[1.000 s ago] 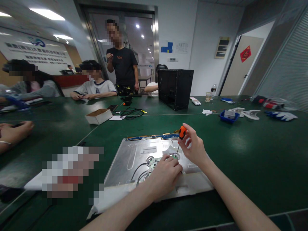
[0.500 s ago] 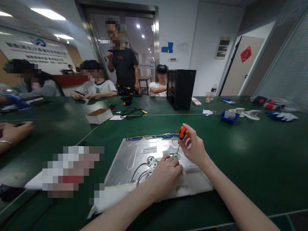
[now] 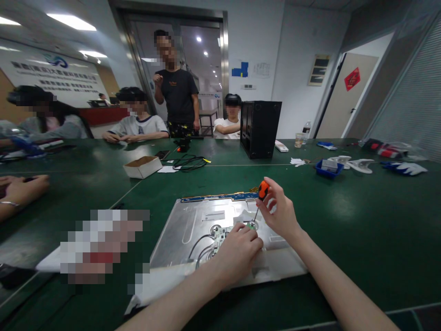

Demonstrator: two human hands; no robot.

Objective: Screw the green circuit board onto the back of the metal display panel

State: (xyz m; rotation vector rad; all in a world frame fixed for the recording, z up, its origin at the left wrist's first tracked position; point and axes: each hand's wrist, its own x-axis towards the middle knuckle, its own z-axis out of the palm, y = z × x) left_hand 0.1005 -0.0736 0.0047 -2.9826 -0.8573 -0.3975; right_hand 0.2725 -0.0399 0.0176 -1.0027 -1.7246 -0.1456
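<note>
A silvery metal panel (image 3: 193,220) lies flat before me, with a blue circuit strip (image 3: 220,197) along its far edge. A small green-and-white circuit board (image 3: 220,234) with dark cables sits on its middle. My right hand (image 3: 277,207) is closed round the orange-and-black handle of a screwdriver (image 3: 263,189). The screwdriver leans slightly, its tip down at the board's right end, by a round metal mount. My left hand (image 3: 239,250) rests over the board with curled fingers, covering part of it; what its fingertips grip is hidden.
An open white box (image 3: 142,168) and a coiled black cable (image 3: 189,162) lie beyond the panel. Farther back stands a black computer case (image 3: 262,130). To the right are a blue tray (image 3: 329,169) and gloves (image 3: 404,167). Other people sit around the green table; a co-worker's hands (image 3: 24,191) are at left.
The screwdriver handle and my right hand have shifted very slightly to the right. My left hand stays over the board, and the panel lies as before.
</note>
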